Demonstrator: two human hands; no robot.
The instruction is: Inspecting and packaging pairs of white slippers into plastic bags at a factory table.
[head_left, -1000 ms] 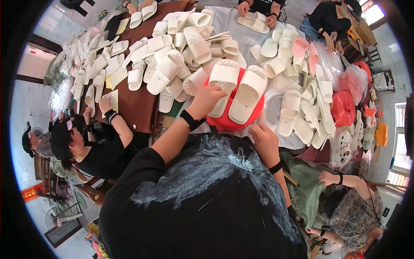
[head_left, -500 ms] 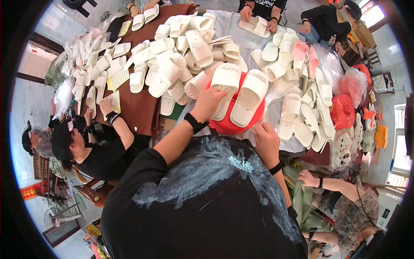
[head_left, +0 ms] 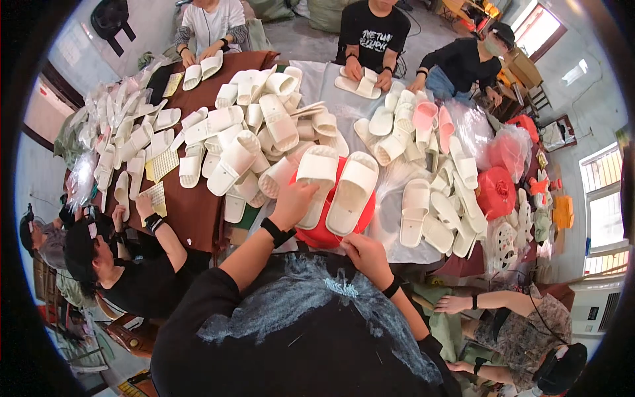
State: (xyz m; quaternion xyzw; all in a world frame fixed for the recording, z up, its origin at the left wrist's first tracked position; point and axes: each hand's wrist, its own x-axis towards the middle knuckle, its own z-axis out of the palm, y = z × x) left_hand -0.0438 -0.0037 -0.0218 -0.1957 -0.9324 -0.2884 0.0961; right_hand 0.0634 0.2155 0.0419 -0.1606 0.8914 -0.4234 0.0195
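A pair of cream slippers, the left slipper [head_left: 314, 173] and the right slipper [head_left: 352, 194], lies side by side on a round red support [head_left: 322, 235]. Their toes point away from me. My left hand [head_left: 291, 204] is closed on the left slipper, its fingers at the inner side below the strap. Close to the heel of the right slipper is my right hand [head_left: 368, 257], thumb and forefinger pressed together. Whatever that pinch holds, if anything, is too small to make out.
Piles of cream slippers [head_left: 264, 112] cover the table's middle, with more slippers [head_left: 443, 215] at the right. Pink slippers [head_left: 425, 116], plastic bags [head_left: 506, 149] and a red round object [head_left: 496, 192] lie beyond. Co-workers sit around the table; one person's hand [head_left: 454, 303] is near my right arm.
The whole view has shifted, so the table appears lower and further left. My right hand has come closer to the right slipper's heel, its fingers now pinched. My left hand stays on the left slipper.
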